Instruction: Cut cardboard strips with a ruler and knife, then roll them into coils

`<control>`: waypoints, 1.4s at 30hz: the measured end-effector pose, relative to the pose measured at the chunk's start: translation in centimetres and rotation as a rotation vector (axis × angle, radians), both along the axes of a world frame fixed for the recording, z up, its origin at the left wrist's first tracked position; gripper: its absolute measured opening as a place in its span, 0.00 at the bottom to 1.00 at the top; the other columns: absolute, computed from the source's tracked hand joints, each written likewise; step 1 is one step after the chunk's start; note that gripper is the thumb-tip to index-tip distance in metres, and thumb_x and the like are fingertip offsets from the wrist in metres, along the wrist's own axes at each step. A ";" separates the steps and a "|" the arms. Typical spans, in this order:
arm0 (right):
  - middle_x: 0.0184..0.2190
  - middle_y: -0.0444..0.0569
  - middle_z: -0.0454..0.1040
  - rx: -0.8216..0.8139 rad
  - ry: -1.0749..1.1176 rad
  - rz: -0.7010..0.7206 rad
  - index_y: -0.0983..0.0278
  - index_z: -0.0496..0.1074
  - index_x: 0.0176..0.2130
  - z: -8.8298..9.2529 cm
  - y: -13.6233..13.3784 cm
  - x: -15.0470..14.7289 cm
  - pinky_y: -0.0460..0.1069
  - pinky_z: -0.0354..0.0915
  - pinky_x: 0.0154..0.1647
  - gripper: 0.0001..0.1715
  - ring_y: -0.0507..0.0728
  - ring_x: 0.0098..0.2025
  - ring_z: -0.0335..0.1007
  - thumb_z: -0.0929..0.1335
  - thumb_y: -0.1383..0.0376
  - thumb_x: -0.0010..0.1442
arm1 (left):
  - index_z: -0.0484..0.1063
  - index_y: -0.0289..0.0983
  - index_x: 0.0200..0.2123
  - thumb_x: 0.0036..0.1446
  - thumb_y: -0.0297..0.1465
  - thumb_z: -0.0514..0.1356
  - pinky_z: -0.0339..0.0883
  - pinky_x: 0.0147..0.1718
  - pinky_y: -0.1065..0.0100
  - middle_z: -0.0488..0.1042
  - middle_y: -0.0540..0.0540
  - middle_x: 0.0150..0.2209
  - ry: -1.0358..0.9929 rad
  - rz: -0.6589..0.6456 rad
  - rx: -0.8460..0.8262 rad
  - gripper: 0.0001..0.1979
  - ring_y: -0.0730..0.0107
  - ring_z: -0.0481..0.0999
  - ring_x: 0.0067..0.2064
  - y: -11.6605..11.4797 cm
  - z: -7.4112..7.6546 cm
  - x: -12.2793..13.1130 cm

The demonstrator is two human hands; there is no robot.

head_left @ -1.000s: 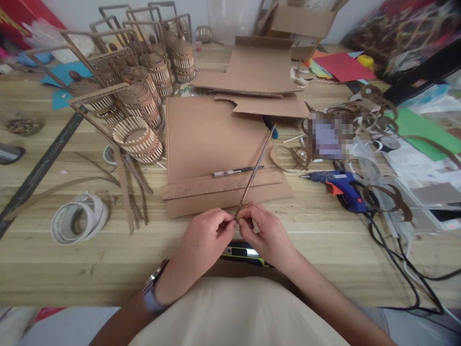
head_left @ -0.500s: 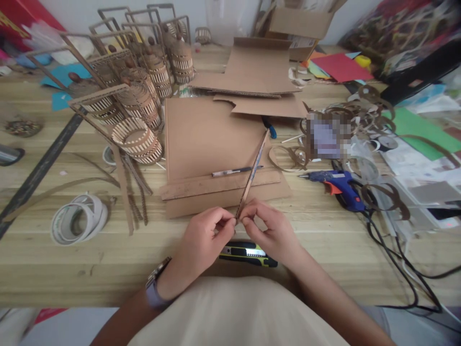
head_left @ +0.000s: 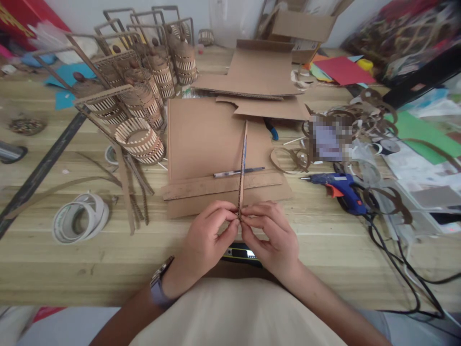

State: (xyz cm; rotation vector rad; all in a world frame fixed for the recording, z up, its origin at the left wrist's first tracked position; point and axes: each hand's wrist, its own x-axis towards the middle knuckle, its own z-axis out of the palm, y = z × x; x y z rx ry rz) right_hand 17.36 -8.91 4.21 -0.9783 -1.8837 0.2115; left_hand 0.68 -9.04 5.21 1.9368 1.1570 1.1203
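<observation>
Between both hands a narrow cardboard strip [head_left: 242, 175] points away from me, its corrugated edge showing. My left hand [head_left: 212, 233] pinches its near end from the left. My right hand [head_left: 270, 235] pinches the same end from the right, fingertips almost meeting the left ones. Beneath the hands lies a black and yellow utility knife [head_left: 239, 252], partly covered by my right hand. A pen [head_left: 230, 172] rests on a flat cardboard sheet [head_left: 201, 134], crossed by the strip. A wider cardboard piece [head_left: 201, 189] lies just in front of the pen.
On the left stand several cardboard lanterns with handles [head_left: 140, 103], an open slatted cylinder [head_left: 140, 142] and tape rolls [head_left: 81, 218]. To the right are a blue glue gun [head_left: 336, 185] with its cord and curled cardboard strips [head_left: 360, 108]. More cardboard sheets [head_left: 259, 67] lie at the back.
The strip's far end has swung left, so it now points nearly straight away from me. My right hand has shifted and covers more of the utility knife.
</observation>
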 end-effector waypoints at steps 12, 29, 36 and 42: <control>0.33 0.44 0.79 -0.373 0.289 0.057 0.57 0.72 0.31 -0.4 0.4 0.2 0.56 0.71 0.49 0.09 0.58 0.48 0.75 0.69 0.73 0.57 | 0.71 0.36 0.30 0.59 0.21 0.57 0.69 0.46 0.73 0.76 0.45 0.40 -0.025 0.007 0.014 0.07 0.72 0.77 0.43 0.2 0.0 0.0; 0.32 0.45 0.80 -0.343 0.163 0.009 0.57 0.73 0.34 0.2 0.4 0.2 0.56 0.73 0.46 0.06 0.58 0.44 0.77 0.69 0.69 0.60 | 0.72 0.37 0.33 0.60 0.23 0.57 0.71 0.45 0.70 0.79 0.44 0.40 0.052 0.065 0.013 0.06 0.68 0.79 0.43 -0.1 -1.1 0.0; 0.31 0.46 0.79 -0.368 0.106 -0.013 0.58 0.73 0.31 -0.2 0.5 0.0 0.54 0.73 0.41 0.08 0.57 0.40 0.77 0.67 0.69 0.61 | 0.74 0.37 0.32 0.56 0.28 0.60 0.74 0.37 0.69 0.80 0.48 0.33 -0.225 0.068 -0.537 0.03 0.69 0.80 0.35 0.2 -0.8 0.3; 0.31 0.46 0.79 -0.366 0.114 0.006 0.59 0.73 0.31 -0.4 0.2 -0.5 0.53 0.73 0.40 0.08 0.57 0.40 0.76 0.67 0.69 0.62 | 0.73 0.36 0.37 0.47 0.29 0.66 0.75 0.40 0.66 0.80 0.51 0.30 -0.611 0.142 -0.975 0.12 0.69 0.81 0.34 1.0 0.0 0.4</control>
